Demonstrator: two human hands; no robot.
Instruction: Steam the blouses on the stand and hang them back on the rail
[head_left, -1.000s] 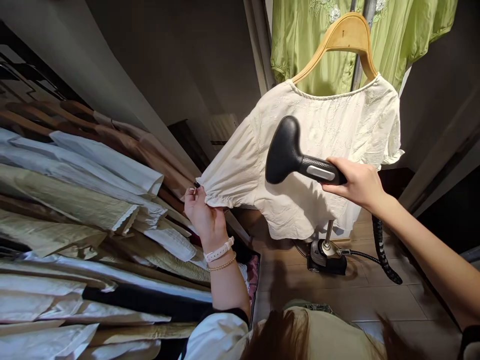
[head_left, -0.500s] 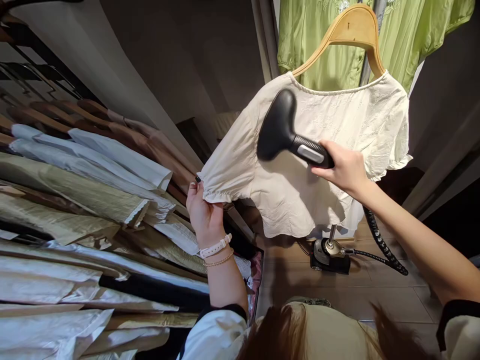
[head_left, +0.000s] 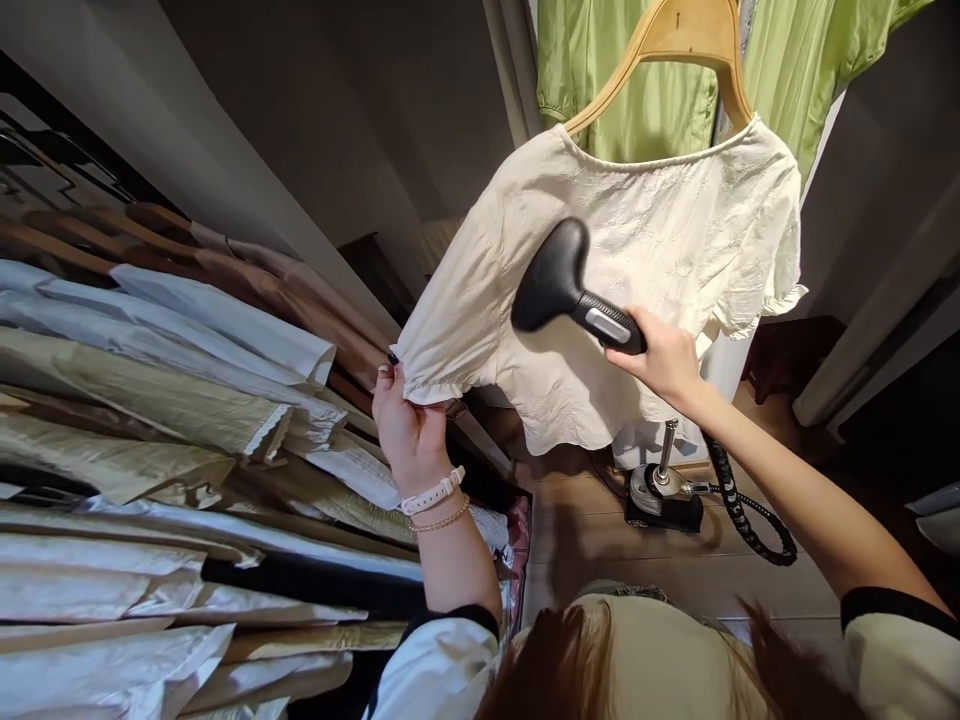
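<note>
A cream short-sleeved blouse (head_left: 660,230) hangs from a wooden hanger (head_left: 682,42) in front of me. My left hand (head_left: 409,415) pinches the gathered cuff of its left-side sleeve and holds the sleeve stretched out to the side. My right hand (head_left: 660,360) is wrapped round the handle of a black garment steamer head (head_left: 555,275). The steamer head is over the blouse near the sleeve seam; whether it touches the cloth I cannot tell. A dark hose (head_left: 739,510) runs down from below my right hand.
On the left, a rack holds many hung garments (head_left: 150,390) close to my left arm. A green garment (head_left: 645,110) hangs behind the blouse. The steamer's base with its metal pole (head_left: 664,490) stands on the tiled floor (head_left: 581,560).
The steamer head has moved slightly down over the blouse, and my right hand has shifted left with it. My left hand keeps hold of the cuff. The view has shifted a little.
</note>
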